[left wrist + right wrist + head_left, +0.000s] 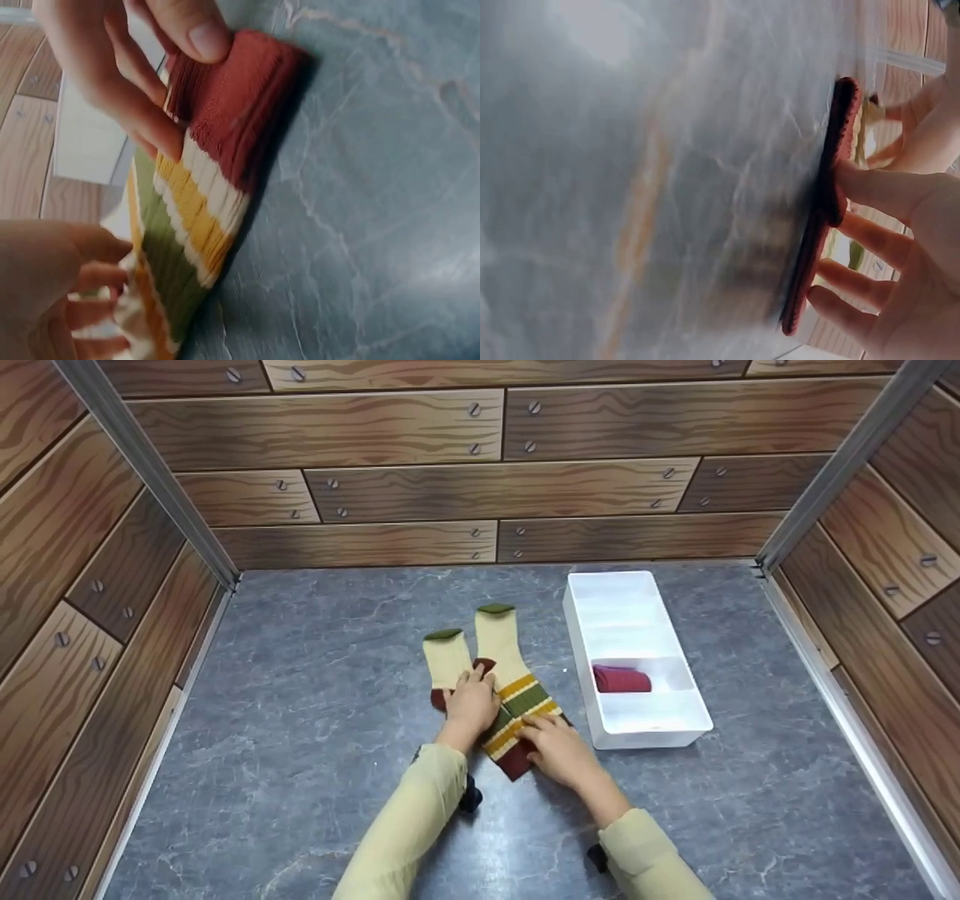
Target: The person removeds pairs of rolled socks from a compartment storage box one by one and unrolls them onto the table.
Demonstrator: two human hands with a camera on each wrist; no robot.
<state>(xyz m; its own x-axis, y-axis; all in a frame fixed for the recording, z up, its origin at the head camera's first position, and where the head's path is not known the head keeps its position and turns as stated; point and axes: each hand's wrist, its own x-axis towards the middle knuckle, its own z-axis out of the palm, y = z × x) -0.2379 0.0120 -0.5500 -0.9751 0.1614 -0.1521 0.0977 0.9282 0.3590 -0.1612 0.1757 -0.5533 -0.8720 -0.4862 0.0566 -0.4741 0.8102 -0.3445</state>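
Two cream socks lie on the grey floor with green toes, dark red heels and striped legs. The left sock [448,658] sits slightly nearer, its leg overlapping the right sock [496,643]. My left hand [472,703] rests on the left sock between heel and stripes, fingers extended. My right hand [561,748] touches the striped legs by the dark red cuffs. In the left wrist view, the right thumb is against a cuff [247,97]. Spread right fingers [855,277] lie along the cuff edge in the right wrist view. The left palm hides part of the left sock.
To the right stands a white divided tray [581,660], with a rolled dark red cloth item [622,679] in one compartment. Wood-patterned walls [405,495] border the floor at the back and both sides, with metal rails [855,735] along the edges.
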